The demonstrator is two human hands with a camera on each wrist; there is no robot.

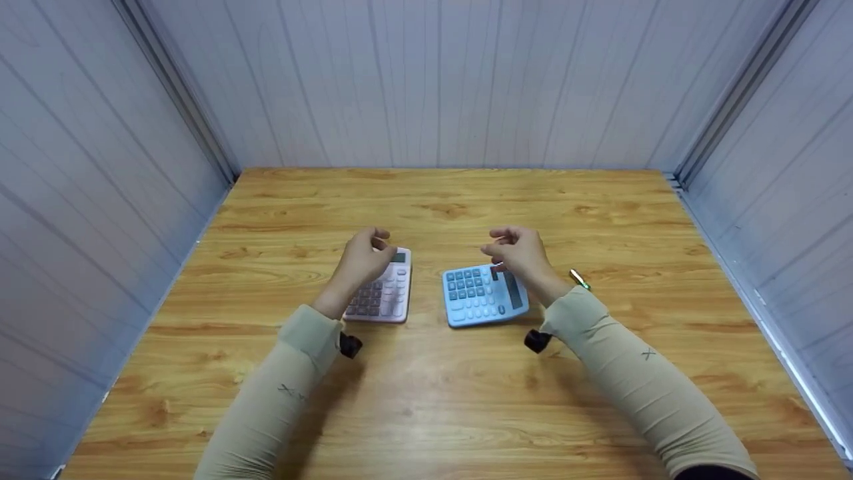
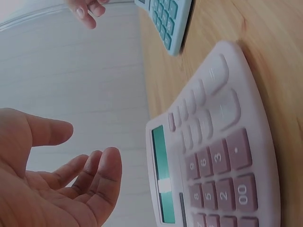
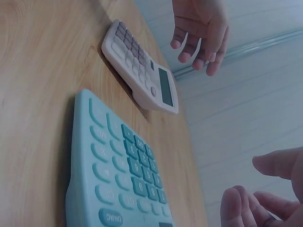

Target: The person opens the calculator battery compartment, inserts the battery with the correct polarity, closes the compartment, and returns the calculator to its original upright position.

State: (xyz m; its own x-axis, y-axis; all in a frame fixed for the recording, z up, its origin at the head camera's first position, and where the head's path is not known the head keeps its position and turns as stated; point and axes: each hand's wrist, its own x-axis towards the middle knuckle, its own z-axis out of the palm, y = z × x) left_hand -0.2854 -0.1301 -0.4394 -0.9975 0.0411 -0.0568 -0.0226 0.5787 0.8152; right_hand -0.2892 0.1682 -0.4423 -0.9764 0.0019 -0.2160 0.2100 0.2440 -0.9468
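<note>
Both released, the left hand [image 1: 364,259] and right hand [image 1: 522,255] were suspended near the pink calculator [image 1: 382,297] and blue calculator [image 1: 481,295], respectively.

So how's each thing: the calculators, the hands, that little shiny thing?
Pink calculator: lying keys up; can't tell if it's on.
Blue calculator: lying keys up, turned sideways; can't tell if it's on.
Hands: left hand and right hand empty, fingers loosely bent.
Little shiny thing: lying down; too small to name.

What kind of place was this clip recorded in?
Probably a small enclosed booth or recording station: pale panelled walls stand around three sides of a wood-grain table, with a pink calculator and a blue calculator lying on it.
</note>
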